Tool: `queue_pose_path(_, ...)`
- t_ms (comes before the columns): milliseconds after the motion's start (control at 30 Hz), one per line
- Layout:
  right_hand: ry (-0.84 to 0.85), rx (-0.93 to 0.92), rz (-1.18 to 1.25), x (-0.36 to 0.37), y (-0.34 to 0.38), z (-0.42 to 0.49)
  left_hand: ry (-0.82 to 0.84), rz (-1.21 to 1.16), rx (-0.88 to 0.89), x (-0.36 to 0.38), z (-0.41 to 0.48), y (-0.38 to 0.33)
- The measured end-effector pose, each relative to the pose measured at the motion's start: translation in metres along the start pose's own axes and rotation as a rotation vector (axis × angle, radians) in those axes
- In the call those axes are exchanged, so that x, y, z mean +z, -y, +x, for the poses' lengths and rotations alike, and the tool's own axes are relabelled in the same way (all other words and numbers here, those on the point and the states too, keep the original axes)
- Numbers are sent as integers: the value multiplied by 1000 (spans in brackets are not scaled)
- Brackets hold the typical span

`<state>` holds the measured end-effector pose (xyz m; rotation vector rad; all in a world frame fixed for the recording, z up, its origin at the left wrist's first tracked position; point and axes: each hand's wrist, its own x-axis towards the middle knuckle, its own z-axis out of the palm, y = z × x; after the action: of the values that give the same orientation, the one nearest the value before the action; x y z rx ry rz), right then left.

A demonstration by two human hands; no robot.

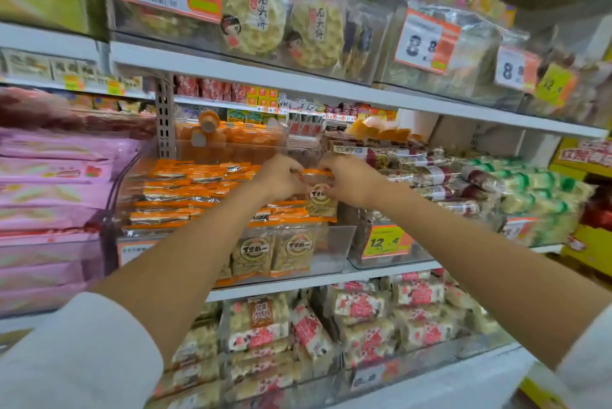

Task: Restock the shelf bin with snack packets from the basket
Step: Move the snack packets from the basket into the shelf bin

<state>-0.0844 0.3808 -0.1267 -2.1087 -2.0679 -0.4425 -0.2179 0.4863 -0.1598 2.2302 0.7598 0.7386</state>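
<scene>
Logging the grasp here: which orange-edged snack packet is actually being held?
The upright packet, pinched at its orange top edge between the left hand and right hand above the clear bin; the others sit inside it.

Clear glossy plastic bin (334, 243) holds shiny foil packets (185, 191)

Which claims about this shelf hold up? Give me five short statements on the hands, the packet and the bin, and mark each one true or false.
1. The left hand and the right hand both pinch one orange-edged packet above the clear bin. True.
2. The basket stands under the arms. False: no basket is in view.
3. The yellow tag right of the bin reads 12.4. True.
4. The pink packets lie right of the bin. False: they lie to its left.
5. The bin's front right corner is packed full. False: that corner is bare.
</scene>
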Motion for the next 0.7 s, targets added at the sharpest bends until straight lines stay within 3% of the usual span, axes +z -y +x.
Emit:
queue_pose_path(133,26,-51,-282,17,5,0,97,83,-35,6,-5,11)
queue_pose_path(300,47,-65,-440,33,2,-4,154,93,-125,16,1,18)
queue_pose_path(700,48,-45,-428,32,6,-6,83,60,15,10,-11,17)
